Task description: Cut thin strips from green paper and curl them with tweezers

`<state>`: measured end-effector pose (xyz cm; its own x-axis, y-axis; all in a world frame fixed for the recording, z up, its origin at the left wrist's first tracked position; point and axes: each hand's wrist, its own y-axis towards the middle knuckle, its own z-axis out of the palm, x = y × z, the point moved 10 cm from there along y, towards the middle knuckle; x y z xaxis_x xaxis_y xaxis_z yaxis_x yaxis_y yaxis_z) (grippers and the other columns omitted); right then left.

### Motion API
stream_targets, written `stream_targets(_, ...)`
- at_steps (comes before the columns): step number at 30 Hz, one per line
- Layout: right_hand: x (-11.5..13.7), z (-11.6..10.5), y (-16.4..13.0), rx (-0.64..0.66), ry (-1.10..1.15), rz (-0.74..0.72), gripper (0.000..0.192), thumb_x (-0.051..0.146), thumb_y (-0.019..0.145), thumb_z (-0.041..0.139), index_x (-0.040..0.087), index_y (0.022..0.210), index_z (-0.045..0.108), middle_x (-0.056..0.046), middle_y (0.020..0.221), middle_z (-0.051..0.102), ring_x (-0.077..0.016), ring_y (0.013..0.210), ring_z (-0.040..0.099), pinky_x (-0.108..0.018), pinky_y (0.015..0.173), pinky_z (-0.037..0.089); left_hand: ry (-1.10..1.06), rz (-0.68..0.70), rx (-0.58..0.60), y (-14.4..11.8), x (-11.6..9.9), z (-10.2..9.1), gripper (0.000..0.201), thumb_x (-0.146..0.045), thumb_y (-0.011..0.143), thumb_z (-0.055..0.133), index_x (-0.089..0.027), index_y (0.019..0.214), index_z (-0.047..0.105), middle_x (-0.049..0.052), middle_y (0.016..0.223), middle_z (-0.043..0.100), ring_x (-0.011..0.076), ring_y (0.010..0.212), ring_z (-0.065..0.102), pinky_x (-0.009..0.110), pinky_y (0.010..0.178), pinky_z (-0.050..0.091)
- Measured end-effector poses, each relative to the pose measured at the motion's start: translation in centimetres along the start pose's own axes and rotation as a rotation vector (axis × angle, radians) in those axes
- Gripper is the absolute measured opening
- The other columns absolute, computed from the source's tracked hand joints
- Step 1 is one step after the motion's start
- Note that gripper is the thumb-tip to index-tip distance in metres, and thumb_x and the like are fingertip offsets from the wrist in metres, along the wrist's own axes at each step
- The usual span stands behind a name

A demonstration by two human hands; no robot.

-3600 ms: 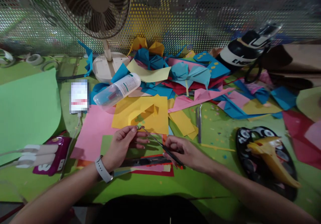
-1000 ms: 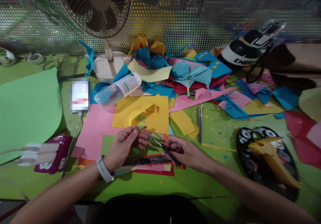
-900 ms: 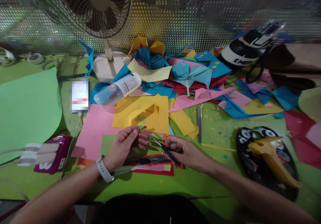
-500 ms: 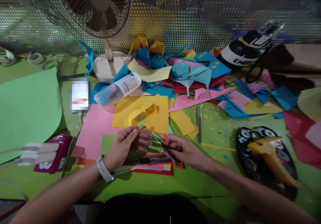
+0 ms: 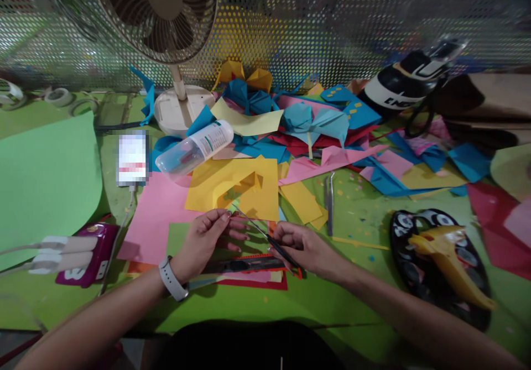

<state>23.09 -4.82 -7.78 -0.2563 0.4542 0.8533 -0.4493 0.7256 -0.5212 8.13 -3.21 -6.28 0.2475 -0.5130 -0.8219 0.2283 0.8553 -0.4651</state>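
My left hand (image 5: pixel 209 237), with a pale watch band on its wrist, pinches a small light-green paper piece (image 5: pixel 234 204) between thumb and index finger; the other fingers are spread. My right hand (image 5: pixel 301 245) is closed around a slim tool (image 5: pixel 276 244) with a black handle and a thin metal tip. The tip reaches the green piece; whether it is a blade or tweezers I cannot tell. Just beyond lies a folded yellow paper shape (image 5: pixel 240 187) on yellow paper (image 5: pixel 267 171). Below both hands rests a black-and-orange cutter-like tool (image 5: pixel 249 265) on stacked coloured paper.
A fan (image 5: pixel 164 16) stands at the back beside a clear bottle (image 5: pixel 199 146) and piled paper scraps (image 5: pixel 315 121). Metal tweezers (image 5: pixel 329 204) lie right of the yellow paper. A yellow glue gun (image 5: pixel 452 254) sits on a black tray (image 5: pixel 402 265). At left are a phone (image 5: pixel 133 157) and purple power strip (image 5: pixel 89 254).
The metal tip has shifted slightly up and left against the small green paper piece. Both hands stay nearly in place.
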Motion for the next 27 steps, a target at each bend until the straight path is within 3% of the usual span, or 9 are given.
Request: stream_targets(27, -0.48, -0.23, 0.04, -0.007, 0.008, 0.009, 0.043, 0.057, 0.068, 0.068, 0.020, 0.071, 0.046, 0.007, 0.051, 0.050, -0.0055, 0.042, 0.043, -0.017, 0.037, 0.029, 0.060, 0.012, 0.028, 0.17, -0.11, 0.10, 0.026, -0.036, 0.087, 0.058, -0.012, 0.096, 0.063, 0.008, 0.091, 0.070, 0.0140, 0.073, 0.068, 0.021, 0.056, 0.056)
